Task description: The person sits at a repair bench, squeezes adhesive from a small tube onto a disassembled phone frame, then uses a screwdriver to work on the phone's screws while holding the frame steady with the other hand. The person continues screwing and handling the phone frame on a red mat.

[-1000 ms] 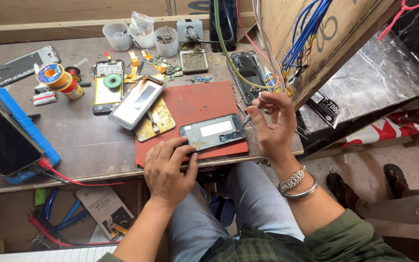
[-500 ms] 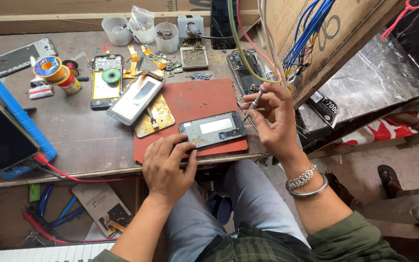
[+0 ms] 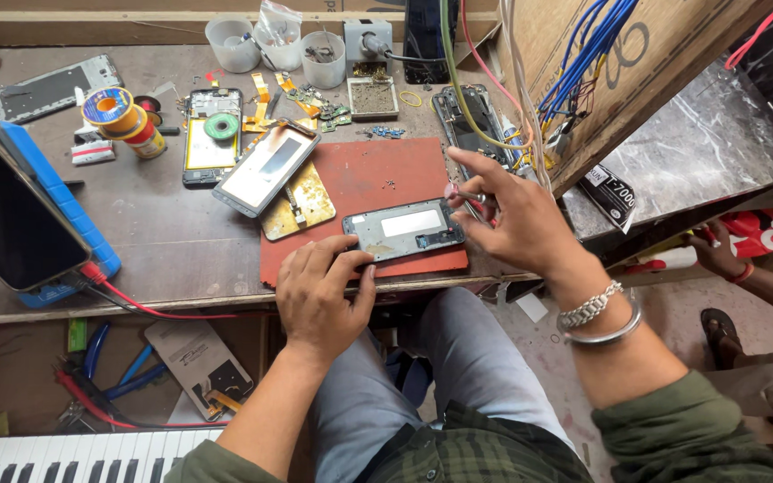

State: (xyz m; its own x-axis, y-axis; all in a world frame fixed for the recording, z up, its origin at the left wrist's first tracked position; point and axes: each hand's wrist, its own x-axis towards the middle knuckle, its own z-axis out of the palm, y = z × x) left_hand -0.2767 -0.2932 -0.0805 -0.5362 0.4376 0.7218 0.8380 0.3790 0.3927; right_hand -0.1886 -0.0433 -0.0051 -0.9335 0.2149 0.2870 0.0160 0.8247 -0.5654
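Note:
An opened phone frame (image 3: 403,229) lies on a red mat (image 3: 364,188) at the bench's near edge. My left hand (image 3: 319,291) rests at the mat's front edge, its fingertips pressing the frame's near left corner. My right hand (image 3: 512,215) hovers at the frame's right end and pinches a thin metal tool with a pink handle (image 3: 467,197), its tip by the frame's right edge. A silver bracelet sits on that wrist.
Another phone body (image 3: 266,167) leans on a brass plate (image 3: 297,199). A dark tablet in a blue case (image 3: 11,210) lies at left, with a red cable. Solder reel (image 3: 109,107), cups (image 3: 230,40), loose boards and blue wires (image 3: 583,63) crowd the back. Another person's hand (image 3: 717,250) shows at right.
My right hand has shifted slightly right and away from the frame, still pinching the tool. My left hand stays on the frame's corner. The view has drifted a little.

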